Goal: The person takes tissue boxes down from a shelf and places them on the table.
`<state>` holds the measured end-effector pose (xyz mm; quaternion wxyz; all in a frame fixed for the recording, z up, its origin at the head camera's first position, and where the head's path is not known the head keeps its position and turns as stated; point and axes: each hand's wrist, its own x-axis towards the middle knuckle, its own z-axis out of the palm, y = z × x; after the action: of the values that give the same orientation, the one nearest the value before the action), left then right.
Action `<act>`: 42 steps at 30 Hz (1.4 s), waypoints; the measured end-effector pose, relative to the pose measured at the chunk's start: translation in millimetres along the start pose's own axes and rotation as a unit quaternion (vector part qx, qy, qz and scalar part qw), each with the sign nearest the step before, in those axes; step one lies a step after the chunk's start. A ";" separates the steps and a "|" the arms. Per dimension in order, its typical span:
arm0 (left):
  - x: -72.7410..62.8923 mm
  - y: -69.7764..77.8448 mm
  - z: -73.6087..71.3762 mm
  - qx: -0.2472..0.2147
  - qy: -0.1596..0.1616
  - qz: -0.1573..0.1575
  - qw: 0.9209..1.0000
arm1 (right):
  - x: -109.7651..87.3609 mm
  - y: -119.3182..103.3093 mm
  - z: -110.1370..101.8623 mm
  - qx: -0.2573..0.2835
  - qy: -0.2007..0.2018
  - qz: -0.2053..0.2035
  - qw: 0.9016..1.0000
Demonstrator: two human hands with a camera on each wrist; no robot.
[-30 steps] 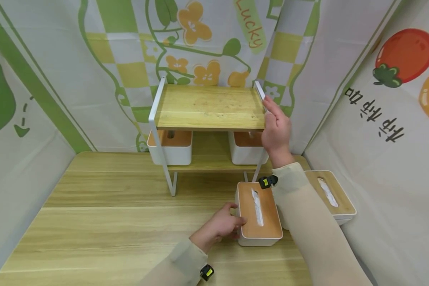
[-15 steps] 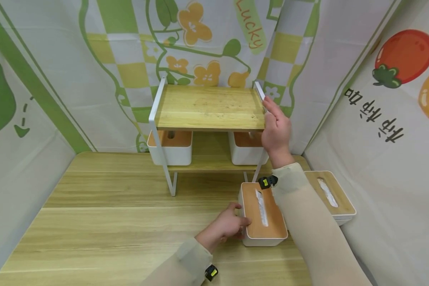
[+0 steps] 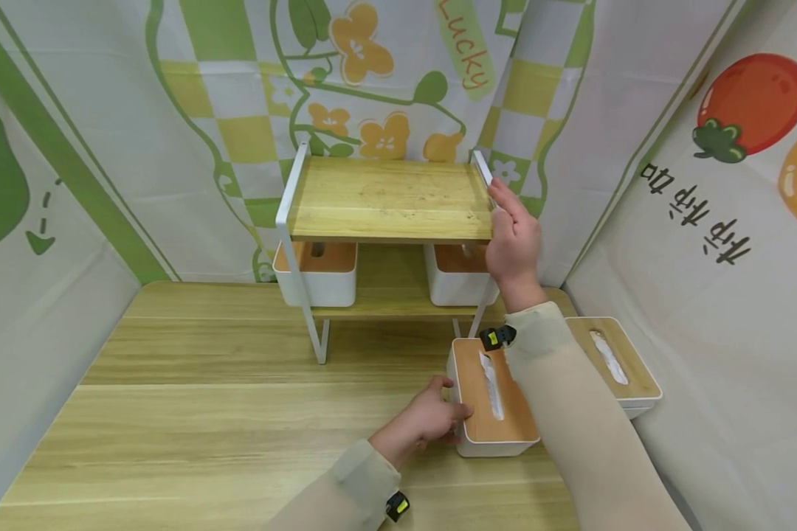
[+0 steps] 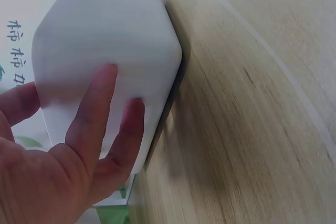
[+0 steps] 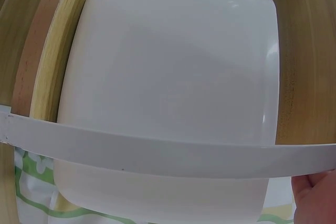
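Note:
A white tissue box (image 3: pixel 494 398) with a wood-coloured lid and a tissue in its slot stands on the table, in front of the two-tier shelf (image 3: pixel 392 199). My left hand (image 3: pixel 432 413) touches its left side; the thumb lies over the lid's edge. In the left wrist view, extended fingers (image 4: pixel 92 108) press against the white wall. At the shelf's upper right, my right hand (image 3: pixel 514 247) rests against the white metal side frame (image 5: pixel 157 153). Only part of that hand shows in the right wrist view. My right forearm hides part of the nearer box.
Two similar boxes sit on the lower tier, one at the left (image 3: pixel 325 284) and one at the right (image 3: pixel 454 284). Another tissue box (image 3: pixel 618 361) stands on the table's right, near the printed side curtain (image 3: pixel 704 295). A patterned curtain hangs behind the shelf.
My left hand and the tissue box it touches have slid a little to the right across the table. The right hand and the shelf have stayed in place.

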<state>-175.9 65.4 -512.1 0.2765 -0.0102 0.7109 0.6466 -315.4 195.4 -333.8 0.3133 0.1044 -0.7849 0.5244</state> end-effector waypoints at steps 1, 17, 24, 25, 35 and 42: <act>0.1 0.2 0.6 0.001 0.001 0.000 1.000 | -0.1 -0.1 0.0 0.001 0.000 0.000 1.000; 5.0 0.5 6.8 0.022 0.001 0.004 1.000 | -0.6 -1.4 -0.6 -0.006 -0.004 -0.001 1.000; 3.2 -1.5 4.8 0.065 0.001 0.012 0.998 | -1.0 -1.3 -0.9 -0.005 -0.004 0.002 1.000; 2.8 -1.6 4.3 0.075 0.002 0.016 0.997 | -1.0 -1.6 -1.0 -0.004 -0.004 0.003 1.000; -0.3 -1.3 -0.5 0.160 0.009 0.057 0.985 | -0.7 -2.3 0.9 -0.002 -0.002 0.001 1.000; -5.8 1.2 -5.2 0.307 0.049 0.120 0.943 | -0.5 -1.7 -0.1 0.001 -0.003 0.002 1.000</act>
<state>-173.4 58.9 -508.5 0.1512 0.1289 0.8836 0.4241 -314.2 194.7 -332.8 0.3101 0.1046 -0.7851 0.5258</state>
